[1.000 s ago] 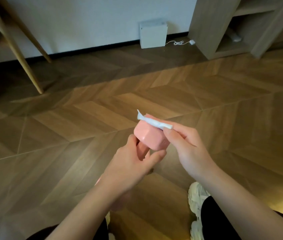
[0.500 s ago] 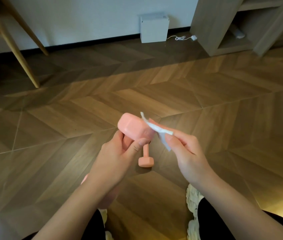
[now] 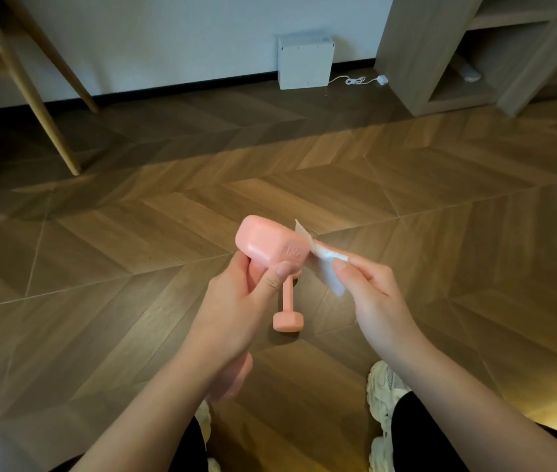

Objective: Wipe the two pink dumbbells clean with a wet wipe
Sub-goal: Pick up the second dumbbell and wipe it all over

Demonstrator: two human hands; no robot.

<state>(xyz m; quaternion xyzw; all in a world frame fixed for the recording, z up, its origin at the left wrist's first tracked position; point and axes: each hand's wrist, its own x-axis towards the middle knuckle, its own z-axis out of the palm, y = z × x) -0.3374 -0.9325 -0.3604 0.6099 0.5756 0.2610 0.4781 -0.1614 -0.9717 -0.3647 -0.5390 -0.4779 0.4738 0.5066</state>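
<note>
Tilted leftward since a second ago, the pink dumbbell [image 3: 266, 247] is gripped by its handle in my left hand [image 3: 232, 311]. My right hand [image 3: 375, 301] pinches the wet wipe [image 3: 328, 267] at its right edge. The second dumbbell [image 3: 287, 318] lies on the floor [image 3: 440, 233] between my hands.

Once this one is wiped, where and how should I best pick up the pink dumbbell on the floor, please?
Take the floor dumbbell by its slim bar, reaching down from above and closing across it. It lies flat on the floor with the bar pointing away from you, and the wider near head probably leaves room underneath for a wrap-around hold.
</note>
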